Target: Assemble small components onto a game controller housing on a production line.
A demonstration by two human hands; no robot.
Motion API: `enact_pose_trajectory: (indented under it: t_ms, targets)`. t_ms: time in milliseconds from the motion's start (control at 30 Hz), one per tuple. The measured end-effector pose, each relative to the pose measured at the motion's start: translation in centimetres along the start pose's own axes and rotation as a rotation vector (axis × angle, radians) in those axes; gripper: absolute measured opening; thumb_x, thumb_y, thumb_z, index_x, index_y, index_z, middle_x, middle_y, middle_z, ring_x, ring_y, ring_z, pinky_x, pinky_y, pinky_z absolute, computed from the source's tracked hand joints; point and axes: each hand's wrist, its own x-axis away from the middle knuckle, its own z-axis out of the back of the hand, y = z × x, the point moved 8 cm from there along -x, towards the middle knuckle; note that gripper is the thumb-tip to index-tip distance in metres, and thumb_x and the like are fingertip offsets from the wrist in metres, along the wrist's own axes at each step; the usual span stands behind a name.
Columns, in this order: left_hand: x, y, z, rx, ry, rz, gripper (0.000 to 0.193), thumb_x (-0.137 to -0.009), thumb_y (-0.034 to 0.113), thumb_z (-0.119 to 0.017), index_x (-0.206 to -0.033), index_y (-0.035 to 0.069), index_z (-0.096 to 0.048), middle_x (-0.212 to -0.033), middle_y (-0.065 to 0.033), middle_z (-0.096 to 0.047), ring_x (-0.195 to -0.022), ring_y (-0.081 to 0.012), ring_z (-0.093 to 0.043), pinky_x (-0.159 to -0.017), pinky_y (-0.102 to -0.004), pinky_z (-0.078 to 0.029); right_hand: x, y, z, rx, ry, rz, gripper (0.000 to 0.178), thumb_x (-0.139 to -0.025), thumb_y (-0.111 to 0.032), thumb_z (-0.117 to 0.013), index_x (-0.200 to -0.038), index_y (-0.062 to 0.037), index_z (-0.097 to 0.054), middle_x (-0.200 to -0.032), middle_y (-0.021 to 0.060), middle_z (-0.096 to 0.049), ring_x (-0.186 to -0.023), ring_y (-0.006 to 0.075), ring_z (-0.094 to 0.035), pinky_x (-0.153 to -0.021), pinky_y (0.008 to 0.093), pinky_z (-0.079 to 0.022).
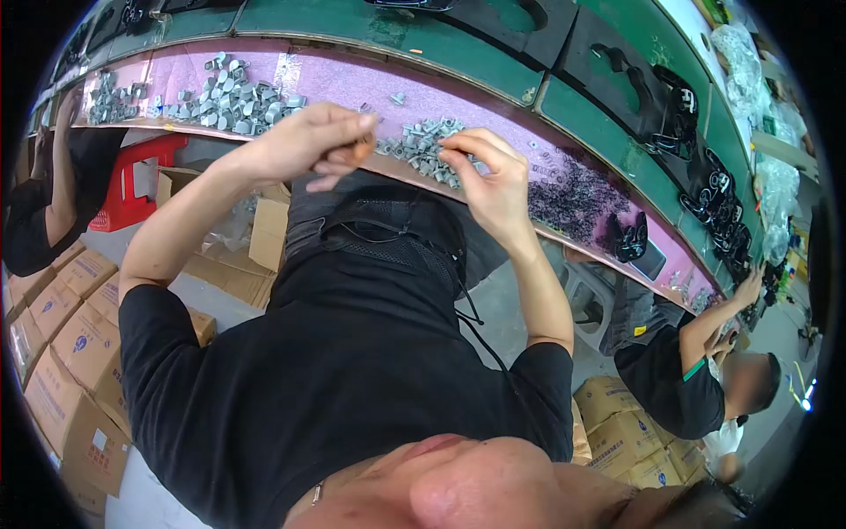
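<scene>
My left hand (322,145) is raised over the near edge of the pink-covered bench, its thumb and fingers pinched together. A small item may sit at its fingertips, but I cannot make it out. My right hand (490,175) curls thumb against forefinger at the right side of a heap of small grey plastic parts (426,141). Whatever lies in that pinch is too small to name. To the left of my left hand spreads a bigger pile of grey cap-like pieces (231,99). Many tiny black parts (577,196) are scattered beyond my right hand.
A green conveyor belt (370,40) runs behind the pink surface (335,75), carrying black molded trays (608,79). A black device (627,238) and a phone (650,262) lie at right. Cardboard boxes (79,353) and a red stool (132,185) stand left; co-workers sit both sides.
</scene>
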Motion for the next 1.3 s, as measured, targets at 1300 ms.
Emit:
enact_pose_trajectory:
  t_ms: [1300]
  targets:
    - [-2.4, 3.9, -1.2, -0.762, 0.502, -0.818, 0.019, -0.084, 0.012, -0.084, -0.099, 0.002, -0.078, -0.095, -0.0095, -0.077, -0.088, -0.0265, -0.073, -0.075, -0.0356, -0.058, -0.5, 8.5, -4.3, -1.009, 0.322, -0.558, 0.028, -0.095, 0.0, -0.076, -0.122, 0.0048, -0.072, -0.104, 0.0157, -0.078, -0.095, 0.0198, -0.076, -0.083, 0.0299, -0.061]
